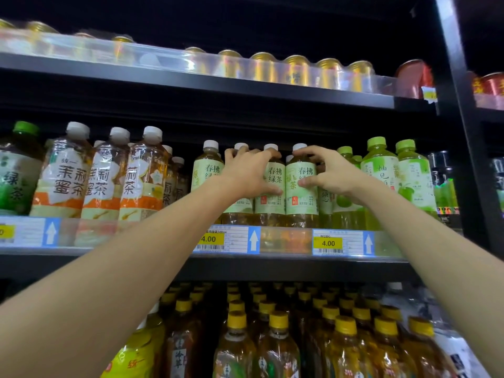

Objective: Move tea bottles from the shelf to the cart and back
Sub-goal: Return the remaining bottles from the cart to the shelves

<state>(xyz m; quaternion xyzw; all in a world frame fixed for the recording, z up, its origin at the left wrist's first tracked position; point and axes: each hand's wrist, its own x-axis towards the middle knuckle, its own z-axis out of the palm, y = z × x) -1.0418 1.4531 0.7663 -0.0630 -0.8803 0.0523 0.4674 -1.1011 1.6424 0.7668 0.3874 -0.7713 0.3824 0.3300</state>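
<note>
Several green tea bottles with white caps and pale green labels stand in a row on the middle shelf [289, 257]. My left hand [246, 173] wraps around one of them, its fingers over the bottle's shoulder and its thumb resting on the neighbouring bottle [271, 184]. My right hand [326, 173] grips the bottle at the row's right end [301, 186], fingers at the neck, thumb on the label. A fourth bottle of the same kind [207, 170] stands untouched at the left. No cart is in view.
Jasmine honey tea bottles [103, 173] fill the shelf's left side, bright green-capped bottles [381, 170] the right. Gold cans [294, 69] line the top shelf. Yellow-capped tea bottles [278, 345] crowd the lower shelf. A black upright post [463, 105] bounds the bay at right.
</note>
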